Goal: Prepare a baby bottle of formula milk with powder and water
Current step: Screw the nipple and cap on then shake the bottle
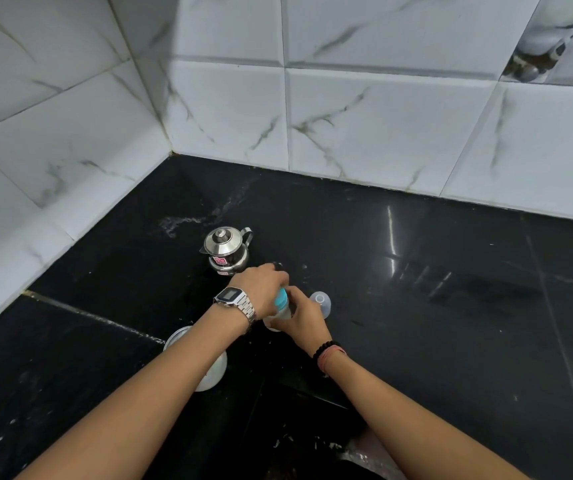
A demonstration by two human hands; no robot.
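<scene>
Glossy black stone counter (416, 306) set into a corner of white marble-patterned wall tiles (364, 116), dusted with pale specks and a dried whitish streak behind the kettle. Near the front-left, half hidden under the left forearm, a round white container (209, 372) with a light rim. Farther back, a small lidded stainless-steel kettle (227, 250) with a red sticker, standing upright. At the middle of the counter, just in front of the kettle, a clear baby bottle with a turquoise collar (282, 304), tilted and gripped by both hands. Left hand (261, 284), silver digital watch on the wrist, fingers curled over the bottle's top end. Right hand (300, 317), black bead bracelet and pink band on the wrist, fingers wrapped round the bottle's body. Just right of the hands, 1 small translucent dome-shaped cap (320, 301) resting on the counter.
</scene>
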